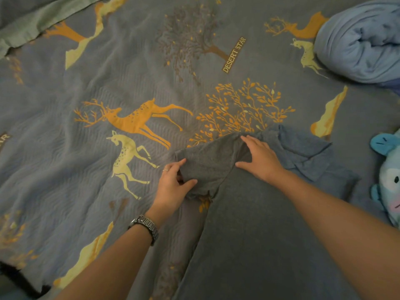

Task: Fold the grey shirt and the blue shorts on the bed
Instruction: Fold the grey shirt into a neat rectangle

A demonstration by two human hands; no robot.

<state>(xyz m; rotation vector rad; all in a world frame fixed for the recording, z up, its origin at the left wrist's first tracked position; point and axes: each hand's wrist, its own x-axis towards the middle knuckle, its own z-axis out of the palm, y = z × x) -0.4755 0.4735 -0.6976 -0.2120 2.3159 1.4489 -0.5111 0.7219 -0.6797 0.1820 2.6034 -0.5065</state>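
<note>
The grey shirt (pixel 249 234) lies spread on the bed, its body running toward the bottom edge of the view. Its left sleeve (pixel 207 161) is lifted and creased. My left hand (pixel 173 187), with a ring and a wristwatch, pinches the hem of that sleeve between thumb and fingers. My right hand (pixel 259 159) rests flat on the shirt near the shoulder and collar, fingers spread, pressing the cloth down. The shirt's right sleeve (pixel 307 152) lies folded over beside that hand. I do not see blue shorts that I can tell apart.
The bed cover (pixel 108 72) is blue-grey with orange and yellow deer and trees. A rolled light blue blanket (pixel 363 44) sits at the top right. A blue plush toy (pixel 389 180) lies at the right edge. A green cloth (pixel 28 22) lies at top left.
</note>
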